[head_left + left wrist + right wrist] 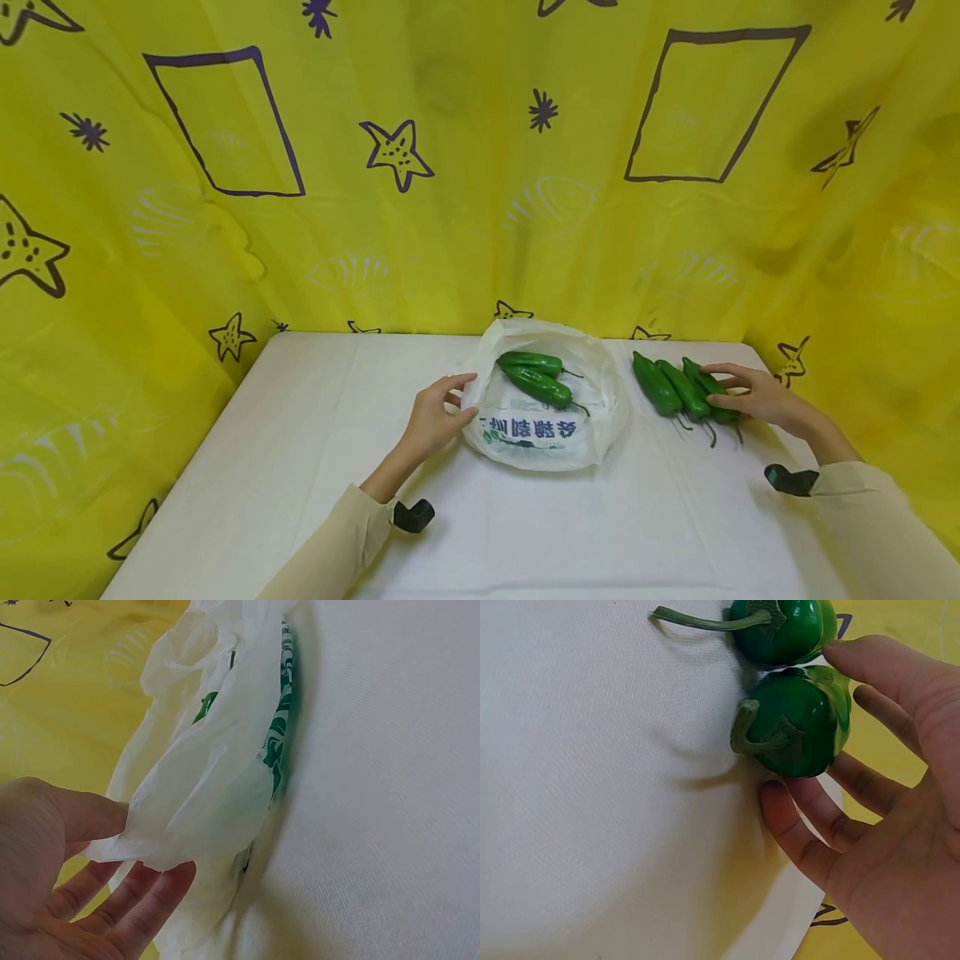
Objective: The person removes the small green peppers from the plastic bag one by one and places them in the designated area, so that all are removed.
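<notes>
A white plastic bag (600,442) with dark printed characters lies open-mouthed on the table. Two green peppers (536,386) rest inside it. My left hand (433,419) holds the bag's left rim; in the left wrist view, the rim (161,840) passes between thumb and fingers. To the bag's right, three more green peppers lie side by side. Around the rightmost green pepper (795,727) curve the thumb and fingers of my right hand (765,398), and the pepper still lies on the table. Its neighbour, another green pepper (784,634), is close against it.
The table (352,467) has a white cover. Yellow curtains (465,233) with dark star drawings hang behind it and at both sides. The third loose green pepper (655,385) lies nearest the bag's right side.
</notes>
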`<state>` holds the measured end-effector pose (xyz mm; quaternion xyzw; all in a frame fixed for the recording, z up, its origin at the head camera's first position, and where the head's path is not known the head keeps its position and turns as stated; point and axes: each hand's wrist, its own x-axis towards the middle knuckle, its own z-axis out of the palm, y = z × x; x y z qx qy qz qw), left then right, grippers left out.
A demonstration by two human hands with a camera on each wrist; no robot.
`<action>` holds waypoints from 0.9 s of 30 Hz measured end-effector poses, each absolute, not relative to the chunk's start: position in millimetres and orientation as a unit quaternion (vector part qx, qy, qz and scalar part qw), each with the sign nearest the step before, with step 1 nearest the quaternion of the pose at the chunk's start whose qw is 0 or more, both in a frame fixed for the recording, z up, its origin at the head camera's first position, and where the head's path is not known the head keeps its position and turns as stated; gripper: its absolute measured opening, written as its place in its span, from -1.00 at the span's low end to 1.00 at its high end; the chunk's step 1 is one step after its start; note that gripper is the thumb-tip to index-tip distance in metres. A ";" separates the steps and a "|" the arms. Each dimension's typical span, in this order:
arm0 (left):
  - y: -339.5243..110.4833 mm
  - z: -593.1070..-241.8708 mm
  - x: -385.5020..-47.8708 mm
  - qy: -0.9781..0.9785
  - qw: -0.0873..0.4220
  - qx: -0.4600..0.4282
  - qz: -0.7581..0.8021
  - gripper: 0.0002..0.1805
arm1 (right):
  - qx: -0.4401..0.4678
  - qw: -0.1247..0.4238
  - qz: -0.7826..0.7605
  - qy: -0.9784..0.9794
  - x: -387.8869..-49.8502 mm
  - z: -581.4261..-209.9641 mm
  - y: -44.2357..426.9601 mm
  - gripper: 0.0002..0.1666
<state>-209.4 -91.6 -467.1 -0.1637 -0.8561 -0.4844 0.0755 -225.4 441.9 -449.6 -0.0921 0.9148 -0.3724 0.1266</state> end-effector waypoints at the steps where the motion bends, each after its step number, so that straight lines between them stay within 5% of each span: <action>1: -91.7 -467.0 -209.4 -0.856 0.076 -0.164 -0.484 -0.43 | -0.093 0.127 -0.372 0.915 -225.5 -449.1 441.6 -0.24; 27: -92.6 -468.2 -210.2 -0.857 0.078 -0.173 -0.479 -0.41 | -0.113 0.155 -0.301 0.934 -225.9 -424.2 435.3 -0.11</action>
